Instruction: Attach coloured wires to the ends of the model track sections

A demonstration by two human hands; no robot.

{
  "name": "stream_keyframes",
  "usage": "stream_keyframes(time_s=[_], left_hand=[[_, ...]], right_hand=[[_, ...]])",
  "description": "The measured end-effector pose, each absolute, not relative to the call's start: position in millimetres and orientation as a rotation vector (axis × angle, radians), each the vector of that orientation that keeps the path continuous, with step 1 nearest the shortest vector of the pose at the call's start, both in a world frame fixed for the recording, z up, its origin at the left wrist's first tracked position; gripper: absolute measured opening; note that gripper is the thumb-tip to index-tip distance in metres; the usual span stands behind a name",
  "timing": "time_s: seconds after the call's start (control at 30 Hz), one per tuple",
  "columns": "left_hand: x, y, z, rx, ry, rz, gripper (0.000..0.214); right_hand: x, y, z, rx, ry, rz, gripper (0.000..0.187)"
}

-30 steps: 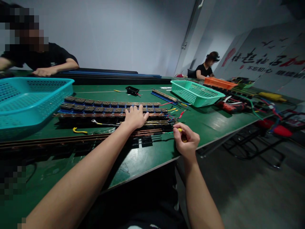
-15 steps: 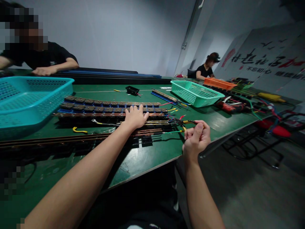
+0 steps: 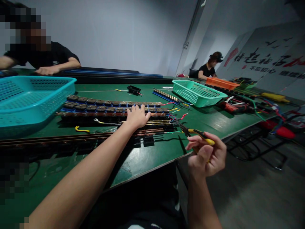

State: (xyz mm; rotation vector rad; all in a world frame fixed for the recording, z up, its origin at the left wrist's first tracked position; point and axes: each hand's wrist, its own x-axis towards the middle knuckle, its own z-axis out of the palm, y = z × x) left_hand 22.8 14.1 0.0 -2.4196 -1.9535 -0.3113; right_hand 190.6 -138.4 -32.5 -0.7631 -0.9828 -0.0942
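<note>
My left hand (image 3: 137, 117) lies with fingers spread on the dark strips with copper-coloured rods (image 3: 107, 114), pressing from above. In my right hand (image 3: 209, 156), near the table's front edge, is a pair of pliers (image 3: 199, 133) with yellow and black handles. Its jaws point left, toward the wire ends. Thin coloured wires (image 3: 173, 118) come out of the strips' right ends, and a red wire end (image 3: 184, 116) stands up beside them. The nearest strip (image 3: 150, 131) ends in a green wire (image 3: 172, 132). A dark cable with a ring lug (image 3: 96, 120) lies left of my left hand.
A blue basket (image 3: 38, 111) stands at the left and a green basket (image 3: 199, 97) at the back right. Beyond are an orange basket (image 3: 221, 83), a red tool (image 3: 232, 107) and a small black tray (image 3: 133, 90). Two people sit at the table.
My right hand has drawn back toward me and to the right with the pliers, whose jaws are now clear of the wires. My left hand stays on the strips.
</note>
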Motion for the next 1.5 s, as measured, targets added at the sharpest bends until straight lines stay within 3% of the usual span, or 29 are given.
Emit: stream_keyframes(time_s=[0.3,0.53,0.8,1.13,1.3,1.5], left_hand=[[22,13,1,-2.443,-1.949,-0.326,0.063],[23,13,1,-2.427,-1.962,-0.319,0.062],[23,13,0,-2.417,-1.949,-0.345,0.06],[23,13,-1,-2.42,-1.952,-0.345,0.062],[23,13,0,-2.419,-1.955,-0.343,0.061],[23,13,0,-2.434,-1.96,-0.342,0.062]], right_hand=[[179,-172,-18,-0.791,-0.895,0.004,0.031],[178,-154,-38,-0.783,-0.989,0.149,0.02],[191,-167,-39,-0.888,-1.631,-0.133,0.014],[195,-166,-29,-0.772,-1.82,-0.099,0.017],[196,-168,-39,-0.893,-1.594,-0.076,0.011],[187,-162,-48,-0.822,-1.028,0.19,0.015]])
